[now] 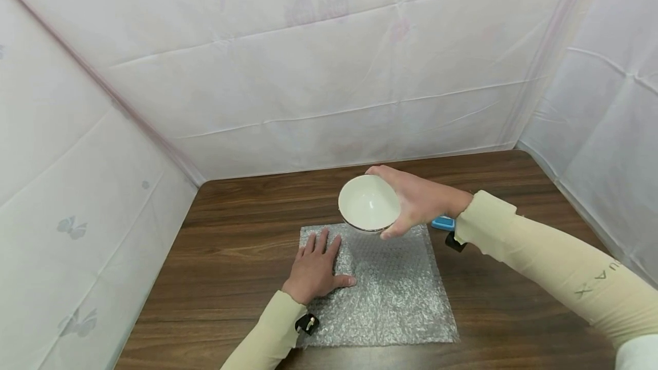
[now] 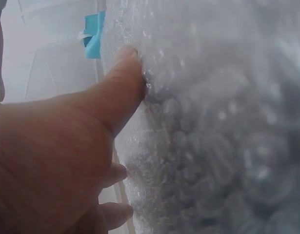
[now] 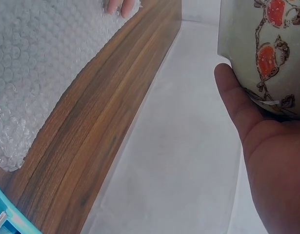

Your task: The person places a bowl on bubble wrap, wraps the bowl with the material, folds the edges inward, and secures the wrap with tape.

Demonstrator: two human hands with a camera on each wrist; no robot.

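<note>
Blue object (image 1: 443, 222) partly behind sleeve (image 1: 485, 221); right hand (image 1: 417, 196) grips bowl (image 1: 369, 202), left hand (image 1: 315, 273) spread on bubblewrap (image 1: 388, 296).

The left sleeve (image 1: 269, 330) and the right sleeve (image 1: 545, 256) are both pale cream-yellow, the right one close-fitting and lightly creased toward its upper end, where white cloth (image 1: 640, 353) shows. Dark printed letters (image 1: 596, 281) run along the right sleeve, which flares into a wide, loose cuff (image 1: 483, 213). A small black device (image 1: 307, 324) with a pale detail sits by the left cuff, and a black piece (image 1: 455, 242) shows beneath the right.
</note>
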